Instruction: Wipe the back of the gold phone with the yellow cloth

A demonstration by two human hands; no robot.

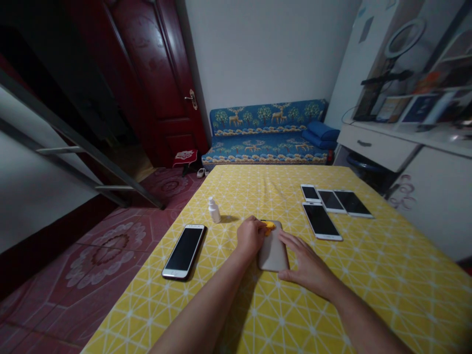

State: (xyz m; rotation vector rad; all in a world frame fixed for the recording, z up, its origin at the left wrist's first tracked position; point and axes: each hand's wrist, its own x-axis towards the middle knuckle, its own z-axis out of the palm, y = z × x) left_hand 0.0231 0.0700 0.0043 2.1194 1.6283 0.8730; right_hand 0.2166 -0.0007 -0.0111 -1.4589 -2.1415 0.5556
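My left hand (pixel 251 237) presses a small yellow cloth (pixel 269 226) onto the top end of a gold-backed smartphone (pixel 273 253), which lies face down. My right hand (pixel 306 260) grips that phone's right edge, with its fingers across the back and its thumb near the lower edge. Left of my hands stand a small white bottle (pixel 214 210) and a black-screened smartphone (pixel 183 251), lying face up. Several more smartphones (pixel 331 200) lie face up beyond my right hand. All of them rest on a yellow patterned tablecloth (pixel 368 275).
The table's left edge borders a red patterned floor (pixel 103 250). Beyond the far edge is a blue deer-print sofa (pixel 265 140). A dark red door (pixel 155 83) stands at the back left, and a white drawer cabinet (pixel 376 145) with a ring light (pixel 403 39) stands right.
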